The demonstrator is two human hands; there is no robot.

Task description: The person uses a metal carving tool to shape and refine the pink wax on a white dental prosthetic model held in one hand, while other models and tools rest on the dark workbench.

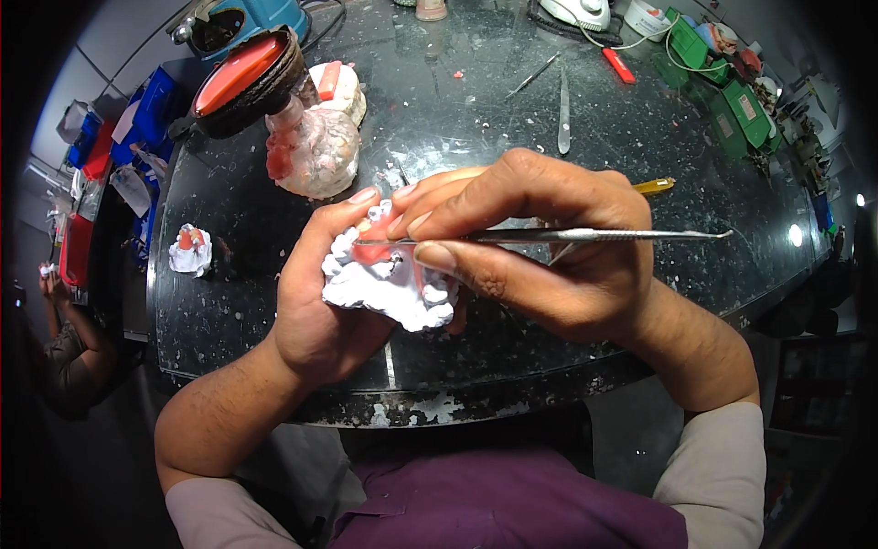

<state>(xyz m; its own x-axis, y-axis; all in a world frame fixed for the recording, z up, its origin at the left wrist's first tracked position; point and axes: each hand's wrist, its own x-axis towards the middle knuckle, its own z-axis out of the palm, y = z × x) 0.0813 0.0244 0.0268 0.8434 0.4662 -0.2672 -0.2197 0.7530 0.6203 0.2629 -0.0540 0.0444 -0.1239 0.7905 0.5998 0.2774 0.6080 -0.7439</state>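
A white plaster dental model (389, 291) with pink-red wax on its upper part rests in my left hand (315, 274), whose fingers are wrapped round its side and back. My right hand (558, 247) pinches a slim metal wax carver (585, 235) between thumb and fingers. The carver lies nearly level, its far end sticking out to the right and its working end touching the wax (373, 249) on the model. My right fingertips sit close above the model and hide part of it. Both hands are held over the near side of the black table.
A smaller plaster piece with wax (190, 252) lies at the left. Behind my left hand stand a lumpy wax-smeared plaster mass (315, 156) and a dark-rimmed pan of red wax (240, 75). A knife (563, 114), red lighter-like piece (618, 66) and green bins (745, 114) lie farther right.
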